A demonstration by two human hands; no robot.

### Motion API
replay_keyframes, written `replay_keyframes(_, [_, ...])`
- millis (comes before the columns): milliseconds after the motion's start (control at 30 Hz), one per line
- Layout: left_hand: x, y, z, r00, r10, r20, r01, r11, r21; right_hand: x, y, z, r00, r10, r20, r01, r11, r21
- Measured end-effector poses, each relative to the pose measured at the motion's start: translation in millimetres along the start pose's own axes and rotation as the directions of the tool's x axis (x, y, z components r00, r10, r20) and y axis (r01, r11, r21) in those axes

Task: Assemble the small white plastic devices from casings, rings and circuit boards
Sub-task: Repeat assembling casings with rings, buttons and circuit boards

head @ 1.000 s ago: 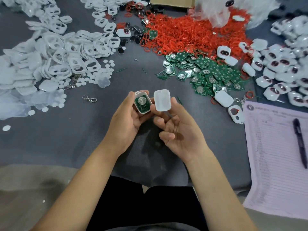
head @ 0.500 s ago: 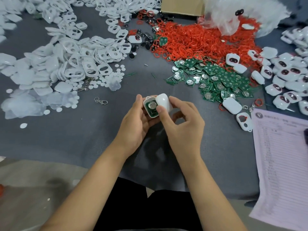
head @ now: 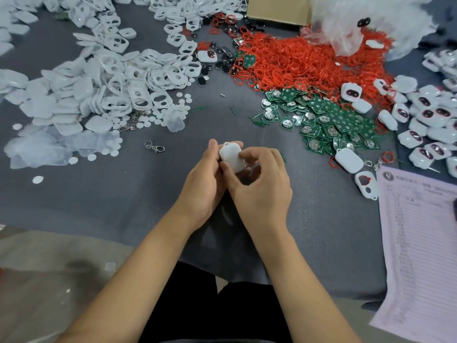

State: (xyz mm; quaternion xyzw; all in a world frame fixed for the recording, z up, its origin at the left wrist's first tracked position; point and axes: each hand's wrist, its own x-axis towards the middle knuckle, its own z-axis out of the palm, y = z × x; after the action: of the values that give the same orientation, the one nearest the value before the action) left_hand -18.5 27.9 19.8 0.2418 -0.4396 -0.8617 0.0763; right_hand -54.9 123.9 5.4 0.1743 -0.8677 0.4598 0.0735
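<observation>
A small white device (head: 231, 157) sits between both hands at the middle of the grey table, its plain back cover facing up. My left hand (head: 204, 186) grips it from the left and below. My right hand (head: 262, 186) pinches it from the right with thumb and fingers curled over the cover. The circuit board inside is hidden. Green circuit boards (head: 324, 120) lie heaped to the right. Red rings (head: 304, 60) are piled behind them. White casing halves (head: 118, 82) cover the left of the table.
Finished white devices (head: 430, 120) crowd the right edge. A printed sheet (head: 420, 243) lies at the lower right. A cardboard box (head: 277, 8) and a plastic bag (head: 371, 18) stand at the back. A metal clasp (head: 154, 146) lies left of my hands.
The right hand brought the white back cover over the open half with the green board in the left hand and closed it on. The board no longer shows.
</observation>
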Motion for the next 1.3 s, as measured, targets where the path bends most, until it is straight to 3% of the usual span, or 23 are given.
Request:
replay_keyframes(300, [6.0, -6.1, -5.8, 1.0, 0.029, -0.002, -0.029, 0.999, -0.028, -1.1, 1.8, -1.4, 1.0, -0.006, 0.018, 0.005, 1.0, 0.029])
replay_keyframes(533, [3.5, -10.0, -11.4, 0.98, 0.197, 0.026, -0.196, 0.937, 0.289, -2.9, 8.6, 0.0, 0.999, -0.023, 0.044, 0.022, 0.999, 0.029])
replay_keyframes(667, [3.9, -4.1, -10.5, 0.986, 0.168, 0.015, -0.169, 0.985, 0.033, -2.0, 11.6, -2.3, 0.986, -0.131, 0.104, 0.111, 0.978, 0.175])
replay_keyframes(800, [4.8, -1.9, -9.8, 0.987, 0.138, 0.081, -0.133, 0.989, -0.057, 5.1, 12.8, -6.0, 0.972, 0.053, 0.229, -0.152, 0.886, 0.438])
replay_keyframes(933, [7.8, -4.5, -14.2, 0.971, 0.157, 0.179, -0.162, 0.987, 0.012, 14.7, 14.7, -16.0, 0.92, 0.074, 0.385, -0.293, 0.784, 0.548])
replay_keyframes(1067, [6.6, -10.4, -16.6, 0.953, 0.245, 0.18, -0.276, 0.946, 0.172, 21.3, 18.5, -23.1, 0.883, 0.105, 0.457, -0.407, 0.653, 0.638])
replay_keyframes(1167, [2.5, -16.0, -14.6, 0.915, 0.381, 0.134, -0.402, 0.828, 0.39, 24.0, 22.3, -25.8, 0.885, 0.133, 0.446, -0.443, 0.533, 0.72])
replay_keyframes(1233, [0.5, -18.1, -12.6, 0.882, 0.448, 0.148, -0.458, 0.734, 0.501, 24.8, 23.8, -26.1, 0.887, 0.144, 0.438, -0.446, 0.507, 0.737])
replay_keyframes(1300, [-1.2, -16.9, -10.6, 0.874, 0.469, 0.128, -0.466, 0.732, 0.497, 24.5, 25.0, -25.9, 0.892, 0.146, 0.427, -0.435, 0.528, 0.729])
